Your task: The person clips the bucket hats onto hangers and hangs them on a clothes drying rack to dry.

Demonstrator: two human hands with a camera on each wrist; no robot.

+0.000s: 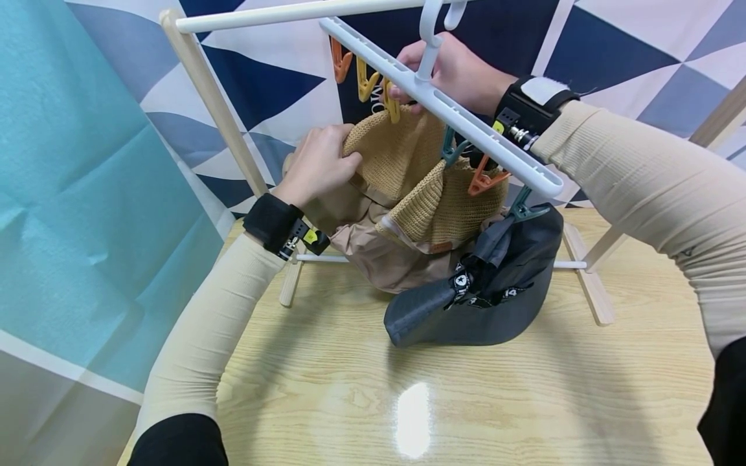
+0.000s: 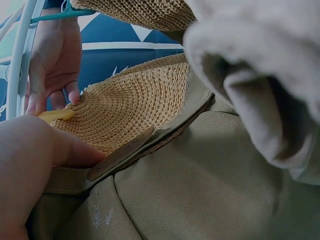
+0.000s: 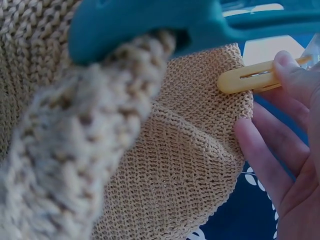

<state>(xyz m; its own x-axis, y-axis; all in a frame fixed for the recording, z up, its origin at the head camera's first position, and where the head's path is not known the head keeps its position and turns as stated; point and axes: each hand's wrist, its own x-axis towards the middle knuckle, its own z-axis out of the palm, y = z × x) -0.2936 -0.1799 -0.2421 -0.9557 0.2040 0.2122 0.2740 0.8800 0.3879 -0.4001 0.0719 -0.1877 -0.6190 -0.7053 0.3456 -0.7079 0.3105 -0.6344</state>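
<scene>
My left hand [image 1: 323, 162] grips the edge of a tan woven-brim hat [image 1: 396, 149], whose beige fabric crown [image 2: 210, 170] hangs below. With thumb and fingers my right hand [image 1: 451, 74] pinches a yellow clip [image 3: 250, 76] that overlaps the brim's edge. One fingertip of that hand touches the brim in the right wrist view. Beside it, another woven brim part [image 1: 428, 207] hangs from a teal clip [image 1: 451, 149], with an orange clip [image 1: 486, 178] close by; whether this is a second hat I cannot tell. The clips are on a pale blue hanger [image 1: 443, 103].
A dark grey cap [image 1: 489, 291] hangs from another teal clip [image 1: 524, 207] at the hanger's near end. An orange clip [image 1: 340, 61] and a yellow clip [image 1: 366, 81] dangle at the far end. The rack's white bar [image 1: 280, 16] and wooden posts [image 1: 215, 103] stand on a wooden table [image 1: 326, 388].
</scene>
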